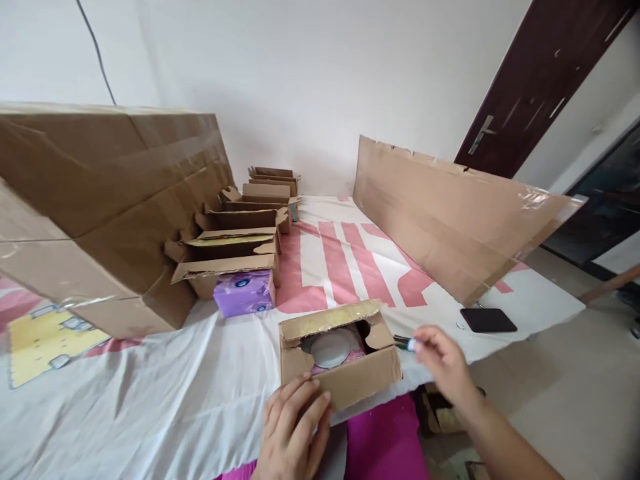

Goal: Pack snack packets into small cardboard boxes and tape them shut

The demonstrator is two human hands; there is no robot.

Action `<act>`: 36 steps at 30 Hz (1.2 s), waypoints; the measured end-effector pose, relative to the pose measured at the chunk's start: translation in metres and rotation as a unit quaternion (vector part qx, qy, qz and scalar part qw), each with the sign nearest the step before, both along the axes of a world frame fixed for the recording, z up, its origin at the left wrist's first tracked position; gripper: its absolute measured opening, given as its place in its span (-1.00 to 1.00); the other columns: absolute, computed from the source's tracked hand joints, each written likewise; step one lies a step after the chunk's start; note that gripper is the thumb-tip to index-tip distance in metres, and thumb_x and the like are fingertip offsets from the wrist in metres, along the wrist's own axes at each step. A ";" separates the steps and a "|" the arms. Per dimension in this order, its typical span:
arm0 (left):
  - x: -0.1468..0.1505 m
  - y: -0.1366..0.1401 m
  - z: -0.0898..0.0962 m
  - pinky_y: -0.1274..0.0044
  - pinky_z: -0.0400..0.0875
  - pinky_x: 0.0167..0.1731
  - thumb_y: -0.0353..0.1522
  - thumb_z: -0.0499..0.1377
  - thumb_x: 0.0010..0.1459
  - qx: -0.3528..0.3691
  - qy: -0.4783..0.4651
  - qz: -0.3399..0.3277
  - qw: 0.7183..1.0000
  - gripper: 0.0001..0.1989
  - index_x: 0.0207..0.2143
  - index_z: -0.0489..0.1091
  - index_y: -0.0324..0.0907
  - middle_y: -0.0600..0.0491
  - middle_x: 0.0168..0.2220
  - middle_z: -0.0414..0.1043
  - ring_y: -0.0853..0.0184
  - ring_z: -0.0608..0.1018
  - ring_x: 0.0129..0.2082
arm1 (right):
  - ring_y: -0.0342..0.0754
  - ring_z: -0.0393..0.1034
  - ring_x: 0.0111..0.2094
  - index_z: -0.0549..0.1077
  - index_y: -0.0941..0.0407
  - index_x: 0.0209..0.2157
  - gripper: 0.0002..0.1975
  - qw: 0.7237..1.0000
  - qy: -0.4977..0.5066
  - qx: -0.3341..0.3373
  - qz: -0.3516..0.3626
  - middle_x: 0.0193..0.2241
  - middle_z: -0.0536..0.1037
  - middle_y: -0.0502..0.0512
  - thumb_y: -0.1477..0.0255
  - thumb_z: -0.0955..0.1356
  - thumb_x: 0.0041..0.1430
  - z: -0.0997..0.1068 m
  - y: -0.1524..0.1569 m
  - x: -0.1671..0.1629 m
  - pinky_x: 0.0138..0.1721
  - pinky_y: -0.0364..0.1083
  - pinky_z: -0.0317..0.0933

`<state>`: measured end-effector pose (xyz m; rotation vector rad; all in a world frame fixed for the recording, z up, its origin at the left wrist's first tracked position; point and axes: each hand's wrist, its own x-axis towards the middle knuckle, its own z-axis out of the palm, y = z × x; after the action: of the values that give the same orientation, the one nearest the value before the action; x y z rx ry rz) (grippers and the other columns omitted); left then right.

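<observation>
A small cardboard box (357,383) with its top flaps raised sits near the table's front edge. Inside it are a round whitish lid-like disc (330,348) and something pink-patterned, partly covered by the flaps. My left hand (295,420) is closed on the box's near left corner, fingers over the front flap. To the right of the box, my right hand (441,357) pinches a small dark stick-shaped item with a light blue end (404,343); its exact kind is unclear. The item's far end is close to the box's right side.
A purple pack (244,293) stands before a row of open cardboard boxes (233,250). A large carton (115,200) stands left, and a cardboard panel (450,217) leans upright at right. A black phone (489,320) lies near the right edge of the cloth-covered table (150,400).
</observation>
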<state>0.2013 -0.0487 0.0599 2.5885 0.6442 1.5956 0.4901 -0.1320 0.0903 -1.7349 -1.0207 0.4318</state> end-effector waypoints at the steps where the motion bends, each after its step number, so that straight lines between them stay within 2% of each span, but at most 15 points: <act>1: 0.000 0.001 0.000 0.32 0.35 -0.09 -0.55 0.20 0.14 0.000 0.010 0.008 1.000 -0.80 -0.17 0.45 -0.22 -0.10 -0.13 0.45 0.12 0.47 -0.02 | -0.10 0.34 -0.52 0.44 0.10 -0.29 -0.64 0.997 -0.010 -0.007 -0.082 -0.50 0.48 0.04 0.10 0.35 0.03 -0.008 0.001 0.031 -0.47 -0.13 0.26; 2: 0.000 0.002 -0.001 0.33 0.34 -0.09 -0.54 0.19 0.15 0.003 0.020 0.010 1.000 -0.80 -0.18 0.46 -0.20 -0.09 -0.13 0.47 0.13 0.48 -0.02 | -0.10 0.32 -0.55 0.44 0.10 -0.31 -0.61 0.986 -0.024 -0.017 -0.162 -0.55 0.46 0.01 0.07 0.33 -0.02 -0.017 0.000 0.063 -0.49 -0.12 0.25; 3: -0.001 0.002 -0.001 0.33 0.34 -0.09 -0.54 0.17 0.15 0.008 0.029 0.007 1.000 -0.80 -0.18 0.47 -0.18 -0.08 -0.13 0.47 0.13 0.48 -0.02 | -0.08 0.32 -0.56 0.44 0.11 -0.33 -0.60 0.978 -0.031 -0.026 -0.205 -0.56 0.45 0.02 0.06 0.31 -0.04 -0.027 -0.002 0.092 -0.50 -0.10 0.25; 5: -0.002 0.003 -0.003 0.34 0.33 -0.10 -0.55 0.15 0.15 0.019 0.042 0.000 0.999 -0.78 -0.20 0.47 -0.15 -0.06 -0.13 0.49 0.14 0.48 -0.03 | -0.06 0.32 -0.58 0.44 0.11 -0.41 -0.63 0.966 -0.041 -0.054 -0.250 -0.59 0.46 0.05 0.09 0.30 -0.09 -0.044 -0.010 0.139 -0.51 -0.07 0.25; 7: -0.002 0.004 -0.004 0.35 0.33 -0.10 -0.56 0.15 0.14 0.024 0.048 0.001 0.999 -0.77 -0.20 0.47 -0.13 -0.05 -0.13 0.49 0.15 0.47 -0.03 | -0.03 0.32 -0.59 0.43 0.09 -0.51 -0.72 0.956 -0.057 -0.095 -0.272 -0.65 0.45 0.05 0.15 0.32 -0.15 -0.060 -0.022 0.166 -0.52 -0.06 0.23; 10: -0.003 0.005 -0.004 0.35 0.32 -0.10 -0.56 0.14 0.13 0.022 0.050 0.001 0.999 -0.77 -0.21 0.47 -0.12 -0.05 -0.13 0.49 0.15 0.47 -0.03 | -0.01 0.35 -0.58 0.42 0.09 -0.58 -0.81 0.945 -0.087 -0.155 -0.274 -0.66 0.46 0.05 0.25 0.34 -0.22 -0.080 -0.037 0.179 -0.50 -0.06 0.21; 14: -0.003 0.004 -0.002 0.36 0.32 -0.10 -0.56 0.14 0.13 0.014 0.055 -0.003 0.998 -0.76 -0.20 0.47 -0.12 -0.04 -0.13 0.49 0.15 0.47 -0.03 | -0.02 0.38 -0.53 0.48 0.08 -0.54 -0.83 0.933 -0.133 -0.219 -0.251 -0.59 0.51 0.02 0.29 0.36 -0.22 -0.095 -0.043 0.181 -0.44 -0.06 0.20; 18: -0.003 0.002 -0.001 0.34 0.31 -0.08 -0.57 0.15 0.12 0.006 0.062 -0.005 0.998 -0.75 -0.19 0.46 -0.13 -0.06 -0.11 0.47 0.14 0.45 -0.01 | 0.00 0.36 -0.55 0.45 0.04 -0.64 -0.82 0.913 -0.169 -0.285 -0.239 -0.62 0.50 0.04 0.23 0.42 -0.28 -0.093 -0.043 0.194 -0.46 -0.05 0.17; 22: -0.007 0.001 0.003 0.30 0.29 -0.02 -0.57 0.15 0.13 -0.014 0.072 -0.003 0.997 -0.74 -0.14 0.43 -0.18 -0.12 -0.06 0.43 0.12 0.43 0.03 | 0.14 0.37 -0.54 0.38 0.04 -0.72 -0.71 0.889 -0.207 -0.321 -0.251 -0.69 0.42 0.12 0.16 0.47 -0.39 -0.082 -0.044 0.208 -0.46 0.06 0.20; 25: -0.012 0.005 0.013 0.29 0.27 -0.01 -0.54 0.12 0.17 -0.039 0.078 0.017 0.996 -0.74 -0.08 0.39 -0.20 -0.12 -0.07 0.44 0.15 0.45 0.00 | 0.26 0.42 -0.35 0.44 0.05 -0.59 -0.75 0.888 -0.263 -0.281 -0.253 -0.54 0.50 0.23 0.16 0.40 -0.25 -0.074 -0.035 0.196 -0.32 0.15 0.26; 27: -0.012 0.008 0.023 0.30 0.27 -0.02 -0.53 0.09 0.20 -0.054 0.087 0.023 0.994 -0.74 -0.06 0.37 -0.19 -0.08 -0.12 0.47 0.21 0.49 -0.08 | 0.21 0.43 -0.28 0.46 0.07 -0.46 -0.72 0.911 -0.293 -0.190 -0.220 -0.39 0.54 0.24 0.14 0.32 -0.10 -0.066 -0.024 0.169 -0.23 0.13 0.29; 29: -0.009 0.012 0.033 0.32 0.27 -0.02 -0.53 0.06 0.23 -0.058 0.116 0.003 0.992 -0.74 -0.07 0.37 -0.17 -0.04 -0.17 0.51 0.27 0.52 -0.15 | 0.10 0.44 -0.33 0.45 0.08 -0.38 -0.69 0.938 -0.303 -0.063 -0.156 -0.34 0.55 0.20 0.13 0.27 0.04 -0.051 -0.010 0.130 -0.24 0.05 0.32; 32: 0.001 0.017 0.047 0.34 0.32 -0.03 -0.55 0.00 0.23 -0.055 0.198 -0.060 0.977 -0.68 -0.01 0.35 -0.18 -0.05 -0.13 0.52 0.29 0.55 -0.19 | 0.02 0.45 -0.30 0.43 0.05 -0.32 -0.79 0.939 -0.338 0.054 -0.039 -0.35 0.55 0.11 0.25 0.25 0.21 -0.022 0.014 0.066 -0.17 -0.02 0.31; 34: 0.008 0.022 0.055 0.31 0.36 -0.02 -0.53 0.01 0.23 -0.067 0.249 -0.073 0.963 -0.66 0.03 0.32 -0.19 -0.07 -0.12 0.52 0.26 0.56 -0.18 | 0.00 0.46 -0.29 0.43 0.04 -0.30 -0.83 0.931 -0.355 0.081 0.016 -0.35 0.56 0.08 0.31 0.24 0.25 -0.007 0.029 0.038 -0.18 -0.04 0.32; 36: 0.011 0.028 0.060 0.19 0.31 0.07 -0.42 0.09 0.21 -0.079 0.272 -0.036 0.958 -0.71 -0.01 0.35 -0.16 -0.10 -0.06 0.49 0.15 0.52 -0.03 | -0.02 0.46 -0.32 0.43 0.04 -0.29 -0.83 0.929 -0.359 0.081 0.030 -0.37 0.56 0.07 0.32 0.23 0.26 -0.003 0.040 0.030 -0.23 -0.06 0.33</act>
<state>0.2127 -0.0211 0.1200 2.8857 0.6514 0.7595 0.5203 -0.0920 0.0872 -1.7403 -1.5742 -0.2847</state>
